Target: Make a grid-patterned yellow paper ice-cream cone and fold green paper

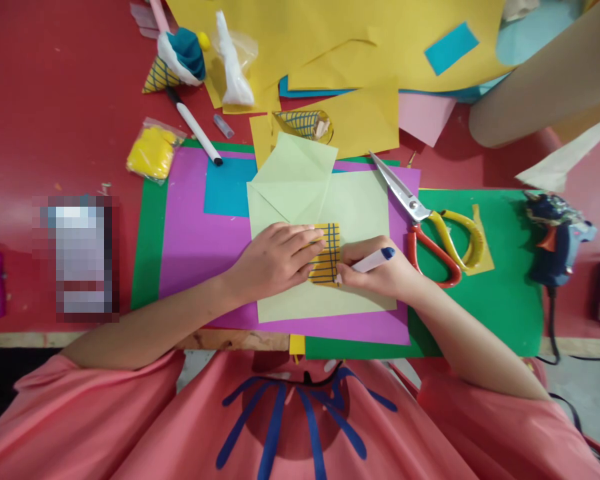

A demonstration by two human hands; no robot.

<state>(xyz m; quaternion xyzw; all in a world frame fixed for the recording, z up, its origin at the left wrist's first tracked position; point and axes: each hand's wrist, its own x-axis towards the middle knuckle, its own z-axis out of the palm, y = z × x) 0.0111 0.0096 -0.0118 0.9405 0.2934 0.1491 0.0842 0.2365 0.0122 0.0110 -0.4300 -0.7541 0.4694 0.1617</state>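
Note:
A small yellow paper piece (332, 250) with dark blue grid lines lies on a pale green sheet (361, 207). My left hand (280, 257) rests flat over its left part, fingers stretched out. In my right hand (380, 267) is a white marker (373, 261) with a blue end, its tip down at the paper's right edge. Fingers wrap round the marker's barrel. Under the pale green sheet lie a purple sheet (200, 247) and a green sheet (500, 320). A folded pale green paper (300, 173) sits just beyond my hands.
Scissors (415, 210) with red and yellow handles lie right of my hand. A glue gun (557, 247) rests farther right. At left are a phone (83, 257), a bag of yellow clay (153, 152) and another marker (197, 133). Paper cones (305, 125) stand among yellow sheets (340, 63).

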